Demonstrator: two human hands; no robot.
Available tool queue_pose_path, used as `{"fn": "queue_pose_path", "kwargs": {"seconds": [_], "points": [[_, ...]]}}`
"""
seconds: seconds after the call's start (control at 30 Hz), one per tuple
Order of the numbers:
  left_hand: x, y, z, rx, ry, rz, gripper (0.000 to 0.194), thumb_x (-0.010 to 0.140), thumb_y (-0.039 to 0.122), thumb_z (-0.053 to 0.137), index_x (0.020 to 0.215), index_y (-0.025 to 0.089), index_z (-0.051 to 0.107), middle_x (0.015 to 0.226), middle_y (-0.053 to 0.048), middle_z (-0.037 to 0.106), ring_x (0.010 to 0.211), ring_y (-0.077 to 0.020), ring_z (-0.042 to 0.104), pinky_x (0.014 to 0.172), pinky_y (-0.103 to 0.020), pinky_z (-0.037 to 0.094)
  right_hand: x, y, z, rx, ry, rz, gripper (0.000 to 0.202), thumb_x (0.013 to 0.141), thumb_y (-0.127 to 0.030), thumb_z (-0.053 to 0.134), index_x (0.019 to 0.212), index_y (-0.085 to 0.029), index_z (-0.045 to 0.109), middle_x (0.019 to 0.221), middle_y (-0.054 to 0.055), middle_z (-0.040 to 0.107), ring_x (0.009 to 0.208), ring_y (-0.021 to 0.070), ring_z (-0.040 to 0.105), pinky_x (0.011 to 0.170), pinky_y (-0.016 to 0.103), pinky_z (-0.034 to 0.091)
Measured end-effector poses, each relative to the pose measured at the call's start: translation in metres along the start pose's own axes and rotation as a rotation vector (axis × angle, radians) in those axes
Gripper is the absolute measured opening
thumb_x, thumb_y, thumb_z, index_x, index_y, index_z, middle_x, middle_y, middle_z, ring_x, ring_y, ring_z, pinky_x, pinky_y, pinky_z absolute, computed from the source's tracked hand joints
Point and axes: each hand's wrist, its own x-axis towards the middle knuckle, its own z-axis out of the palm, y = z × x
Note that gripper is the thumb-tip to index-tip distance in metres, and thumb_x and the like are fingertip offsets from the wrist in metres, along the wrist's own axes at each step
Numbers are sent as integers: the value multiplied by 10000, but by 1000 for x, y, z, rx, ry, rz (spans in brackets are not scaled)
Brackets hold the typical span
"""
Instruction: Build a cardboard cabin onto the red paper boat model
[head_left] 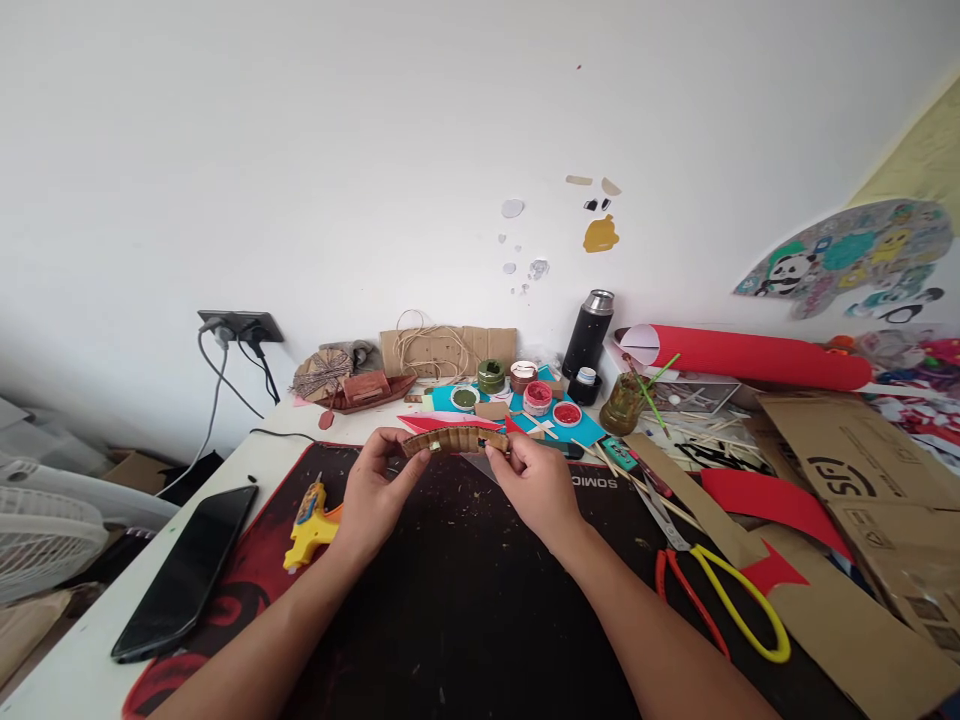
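A curved strip of corrugated cardboard [457, 440] is held up above the dark desk mat. My left hand [377, 490] pinches its left end between thumb and fingers. At the other end, my right hand [532, 485] grips it the same way. The strip arches slightly in the middle, and small pale and dark spots show on its near side. Behind it lies a red paper piece [511, 425] with pointed tips, partly hidden by the strip. Left of my left hand rests a yellow hot glue gun [306, 535] on the mat.
Scissors [679, 535] with red and yellow handles lie at right, near cardboard sheets [847, 620]. A black phone [187, 570] is at left. Paint pots [538, 398], a black flask [589, 335], a murky jar [622, 405] and a red roll [750, 355] stand or lie along the wall.
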Motion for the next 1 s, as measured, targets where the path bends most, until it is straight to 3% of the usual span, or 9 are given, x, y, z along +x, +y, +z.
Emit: {"fn": "queue_pose_path", "kwargs": {"seconds": [0.37, 0.67, 0.83, 1.0], "points": [[-11, 9, 8, 212, -20, 27, 217, 937, 405, 680, 900, 243, 540, 822, 24, 583, 752, -168, 541, 718, -277, 442, -5, -1, 4, -42, -7, -16, 344, 941, -351, 598, 637, -243, 479, 496, -44, 419, 455, 135, 380, 511, 299, 238], [-19, 21, 20, 359, -21, 169, 165, 912, 338, 637, 830, 251, 524, 746, 33, 586, 676, -170, 552, 670, -282, 439, -11, -4, 11, -119, -51, -100, 287, 950, -313, 589, 680, -236, 531, 509, -26, 489, 466, 143, 439, 537, 297, 243], [-14, 17, 18, 367, -5, 115, 173, 927, 377, 613, 843, 252, 527, 751, 29, 599, 679, -175, 558, 667, -287, 445, -11, -4, 11, -30, -88, -37, 264, 969, -333, 584, 727, -228, 586, 533, -28, 511, 478, 143, 446, 545, 295, 265], [-5, 10, 8, 382, 46, -6, 219, 905, 447, 632, 890, 249, 541, 760, 33, 619, 676, -183, 564, 655, -297, 438, -8, -7, 7, 176, -220, 67, 207, 973, -372, 613, 927, -204, 725, 592, -35, 537, 541, 148, 491, 560, 278, 323]]}}
